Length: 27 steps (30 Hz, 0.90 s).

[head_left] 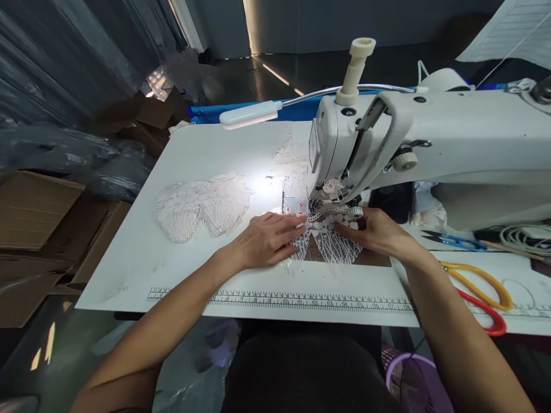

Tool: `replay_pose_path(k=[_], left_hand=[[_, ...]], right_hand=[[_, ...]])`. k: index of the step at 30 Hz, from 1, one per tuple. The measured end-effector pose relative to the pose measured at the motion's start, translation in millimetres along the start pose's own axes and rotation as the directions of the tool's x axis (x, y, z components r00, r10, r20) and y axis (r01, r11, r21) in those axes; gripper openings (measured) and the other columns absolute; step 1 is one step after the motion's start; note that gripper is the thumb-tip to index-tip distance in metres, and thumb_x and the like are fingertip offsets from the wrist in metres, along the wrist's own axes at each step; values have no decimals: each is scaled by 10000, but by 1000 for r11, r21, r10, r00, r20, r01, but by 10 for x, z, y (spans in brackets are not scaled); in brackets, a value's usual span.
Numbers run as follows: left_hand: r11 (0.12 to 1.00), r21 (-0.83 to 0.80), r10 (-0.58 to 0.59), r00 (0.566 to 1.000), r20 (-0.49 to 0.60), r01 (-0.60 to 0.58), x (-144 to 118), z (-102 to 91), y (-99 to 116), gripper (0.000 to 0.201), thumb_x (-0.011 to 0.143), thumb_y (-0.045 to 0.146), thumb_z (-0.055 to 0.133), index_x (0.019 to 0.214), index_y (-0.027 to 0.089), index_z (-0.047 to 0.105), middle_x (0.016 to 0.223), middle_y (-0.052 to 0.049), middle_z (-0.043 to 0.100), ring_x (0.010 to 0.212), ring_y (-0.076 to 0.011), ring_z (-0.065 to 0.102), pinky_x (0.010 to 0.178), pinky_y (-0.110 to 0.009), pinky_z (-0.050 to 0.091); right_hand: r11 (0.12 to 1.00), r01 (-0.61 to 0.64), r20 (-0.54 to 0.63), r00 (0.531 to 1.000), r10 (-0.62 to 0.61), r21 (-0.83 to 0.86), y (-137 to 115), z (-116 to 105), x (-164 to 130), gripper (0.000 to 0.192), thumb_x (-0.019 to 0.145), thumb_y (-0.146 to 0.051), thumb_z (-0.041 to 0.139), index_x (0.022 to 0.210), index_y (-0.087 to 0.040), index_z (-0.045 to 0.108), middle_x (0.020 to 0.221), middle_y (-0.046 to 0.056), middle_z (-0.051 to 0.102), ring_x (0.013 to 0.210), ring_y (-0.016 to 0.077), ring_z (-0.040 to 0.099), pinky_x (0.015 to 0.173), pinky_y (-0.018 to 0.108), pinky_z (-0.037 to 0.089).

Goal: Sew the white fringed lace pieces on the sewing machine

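Head view: the white lace piece (338, 246) lies at the front of the sewing machine (336, 132), its upper edge close by the needle area and its fringed lower part spread toward the near edge of the surface (224, 152). It looks very light and limp, with an open weave that would probably stretch, pucker or snag if pulled hard; the denser band along the top seems the safer place to hold, with flat fingertips rather than a tight pinch. The left hand (271, 238) is laid flat, fingers extended, with its fingertips on the lace's left side. The right hand (374, 229) is partly curled at the right edge, touching the lace; whether its thumb and fingers actually close on it, I cannot tell.
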<state>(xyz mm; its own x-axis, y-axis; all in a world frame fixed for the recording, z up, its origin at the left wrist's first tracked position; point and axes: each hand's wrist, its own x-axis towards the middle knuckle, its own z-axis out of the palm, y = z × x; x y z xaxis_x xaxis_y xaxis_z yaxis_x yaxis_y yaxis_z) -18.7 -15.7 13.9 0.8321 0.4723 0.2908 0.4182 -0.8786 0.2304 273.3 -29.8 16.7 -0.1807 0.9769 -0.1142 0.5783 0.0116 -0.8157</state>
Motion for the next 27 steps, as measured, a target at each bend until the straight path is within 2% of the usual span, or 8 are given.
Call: replay_pose_path(k=[6, 9, 12, 15, 18, 21, 23, 27], left_hand=[[1000, 12, 24, 1000, 18, -25, 4, -11, 158, 401, 953, 458, 576, 1198, 148, 647, 1310, -145, 634, 1111, -285, 638, 947, -484, 483], [976, -123, -198, 972, -127, 182, 8, -52, 194, 439, 971, 512, 523, 1163, 141, 657, 1213, -149, 676, 1050, -260, 659, 856, -428, 541], [741, -520, -510, 860, -26, 424, 7, -136, 218, 551, 996, 587, 396, 1213, 133, 620, 1002, -127, 716, 797, -189, 697, 648, -306, 562], [460, -701, -571, 786, 238, 546, -14, -211, 230, 660, 973, 644, 376, 1357, 119, 494, 909, -105, 710, 652, -170, 680, 549, -280, 536], [547, -565, -628, 749, 211, 618, -48, -218, 236, 684, 879, 596, 590, 1371, 135, 479, 943, -109, 707, 756, -218, 693, 613, -312, 542], [651, -432, -637, 759, 135, 624, -63, -158, 254, 599, 854, 479, 643, 1338, 153, 509, 971, -116, 709, 809, -238, 695, 665, -329, 542], [663, -419, -635, 763, 123, 620, -48, -101, 274, 550, 885, 415, 598, 1354, 149, 489, 906, -98, 711, 780, -227, 694, 667, -327, 538], [659, -447, -658, 752, 48, 605, 4, -16, 287, 581, 883, 378, 617, 1389, 153, 443, 861, -67, 702, 742, -200, 685, 655, -304, 532]], right_hand=[[988, -45, 12, 999, 44, 149, 41, 10, -57, 238, 701, -394, 807, 818, -206, 720, 676, 7, 652, 618, 187, 583, 514, 295, 452], [932, -148, 72, 989, 131, 332, -112, 131, -123, 287, 700, -431, 809, 842, -204, 706, 665, 2, 642, 556, 156, 559, 447, 278, 461], [843, -221, 140, 975, 173, 491, -388, 325, -176, 369, 683, -448, 831, 903, -187, 690, 729, 13, 658, 544, 132, 566, 432, 264, 498], [800, -180, 258, 966, 32, 573, -594, 465, -177, 430, 749, -446, 793, 1067, -178, 683, 885, 45, 694, 705, 152, 657, 619, 300, 593], [911, -63, 249, 967, -45, 409, -578, 465, -141, 397, 873, -456, 661, 1151, -172, 671, 917, 73, 708, 820, 199, 683, 713, 354, 595], [992, 118, 38, 992, -116, -46, -401, 391, -126, 319, 936, -387, 552, 1122, -172, 696, 909, 90, 708, 804, 234, 668, 755, 430, 568], [919, 264, -24, 959, -283, -292, -277, 364, -136, 327, 956, -333, 495, 1164, -177, 693, 983, 114, 690, 865, 262, 652, 813, 469, 544], [722, 503, 66, 839, -541, -474, -122, 414, -135, 396, 988, -312, 434, 1320, -200, 618, 1097, 158, 606, 1018, 303, 584, 877, 484, 517]])
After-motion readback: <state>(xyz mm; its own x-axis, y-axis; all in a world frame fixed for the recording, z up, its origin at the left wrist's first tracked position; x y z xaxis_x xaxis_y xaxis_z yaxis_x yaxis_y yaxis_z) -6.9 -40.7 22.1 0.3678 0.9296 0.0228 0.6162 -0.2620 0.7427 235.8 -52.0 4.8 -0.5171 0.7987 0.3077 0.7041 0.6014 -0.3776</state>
